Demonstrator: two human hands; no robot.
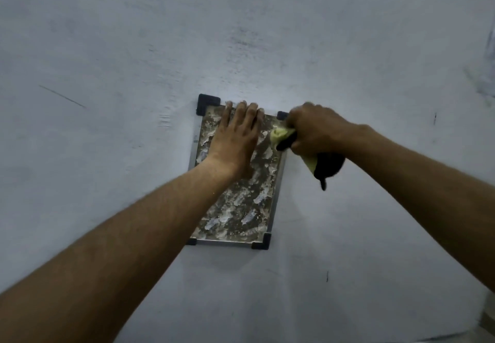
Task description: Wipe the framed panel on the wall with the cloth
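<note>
A framed panel (pixel 241 206) hangs on the grey wall, tall and narrow, with a thin metal frame, black corner caps and a mottled brown surface flecked with white. My left hand (pixel 235 139) lies flat on its upper half, fingers together and reaching the top edge. My right hand (pixel 313 131) is at the panel's upper right corner, closed around a bunched yellow-green and black cloth (pixel 321 166). One end of the cloth touches the panel by the right edge; the rest hangs below my fist, off the panel.
The grey wall (pixel 107 48) around the panel is bare, with scuffs and a few dark marks. A paler strip shows at the bottom right corner (pixel 486 324).
</note>
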